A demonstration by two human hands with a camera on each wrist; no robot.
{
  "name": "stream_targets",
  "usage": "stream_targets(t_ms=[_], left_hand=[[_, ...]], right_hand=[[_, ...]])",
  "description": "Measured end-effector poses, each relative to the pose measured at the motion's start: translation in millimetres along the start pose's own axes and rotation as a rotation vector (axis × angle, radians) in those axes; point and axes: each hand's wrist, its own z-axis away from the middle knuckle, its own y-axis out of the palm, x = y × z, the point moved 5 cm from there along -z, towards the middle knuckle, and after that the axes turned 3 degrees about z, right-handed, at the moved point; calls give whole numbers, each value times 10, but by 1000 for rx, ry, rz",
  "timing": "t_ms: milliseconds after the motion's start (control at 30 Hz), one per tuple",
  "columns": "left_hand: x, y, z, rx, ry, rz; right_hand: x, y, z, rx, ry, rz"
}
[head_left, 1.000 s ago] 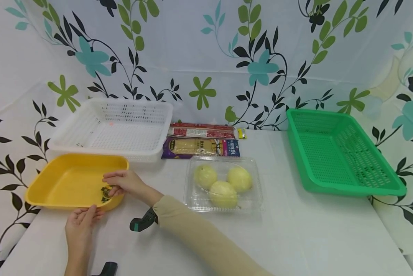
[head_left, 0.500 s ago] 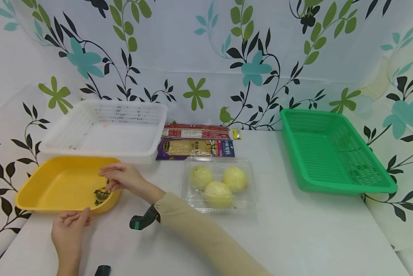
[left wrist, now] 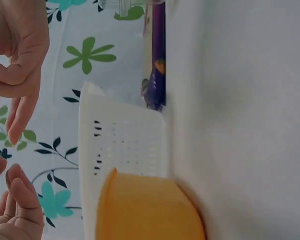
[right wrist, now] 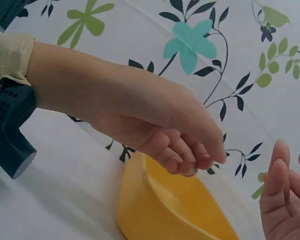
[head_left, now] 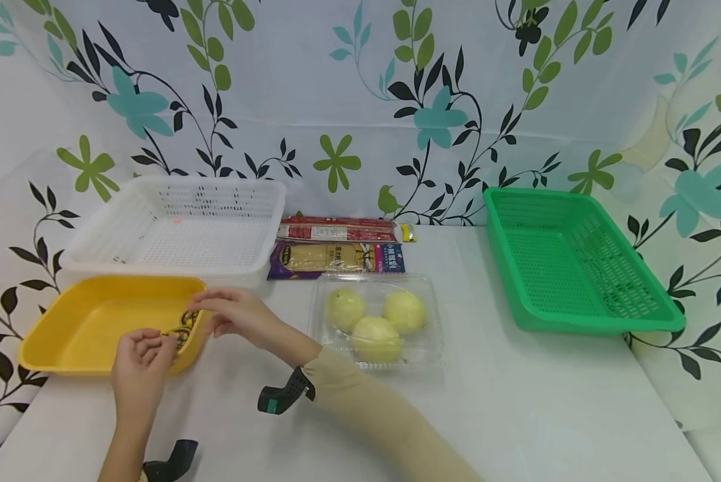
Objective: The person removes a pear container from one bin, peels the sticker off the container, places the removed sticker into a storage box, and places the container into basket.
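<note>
The yellow basin (head_left: 110, 365) sits at the left, with black-and-yellow patterned pieces (head_left: 185, 327) at its right end. My left hand (head_left: 143, 361) is over the basin's front rim, fingertips close beside these pieces. In the left wrist view, a gap separates the thumb from the bent fingers of this left hand (left wrist: 17, 212), and nothing shows in it. My right hand (head_left: 239, 318) hovers over the basin's right rim, index finger stretched toward the left. Its other fingers (right wrist: 175, 155) curl loosely and hold nothing visible in the right wrist view.
A white perforated basket (head_left: 264, 258) stands behind the basin. Right of it lie red packets (head_left: 336, 231) and a purple packet (head_left: 336, 260). A clear clamshell box (head_left: 330, 355) holds three pale yellow-green fruits (head_left: 377, 339). A green basket (head_left: 589, 325) stands at the right.
My left hand has come up from the basin's front edge to over its rim, near the patterned pieces. My right hand has drawn back toward the right rim.
</note>
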Motion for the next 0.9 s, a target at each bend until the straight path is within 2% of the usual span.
stream_targets(t_ms=[167, 267, 400, 433, 533, 600, 633, 667, 800, 867, 900], left_hand=[[-146, 243, -88, 138, 150, -15], [-457, 381, -33, 244, 148, 78], [-941, 618, 40, 326, 148, 146], [-1011, 665, 57, 334, 165, 142], [-1160, 796, 120, 369, 228, 162], [-1213, 888, 180, 417, 263, 163], [-1208, 932, 202, 431, 272, 197], [-1242, 972, 232, 444, 280, 174], [-1487, 1125, 361, 503, 255, 150], [-1607, 1179, 393, 498, 248, 128], [-1484, 1237, 353, 513, 261, 188]], right_hand=[[103, -129, 213, 39, -58, -21], [154, -231, 346, 45, -84, -39], [318, -449, 528, 39, -131, -28], [352, -505, 579, 43, -142, -22], [428, -698, 761, 35, -161, 22], [453, -849, 899, 14, -177, 26], [464, -922, 964, -1, -189, 26], [478, -998, 1026, -21, -199, 20], [575, -1277, 1254, -99, -258, 33], [637, -1402, 1349, -140, -282, 70], [666, -1463, 1391, -164, -288, 89]])
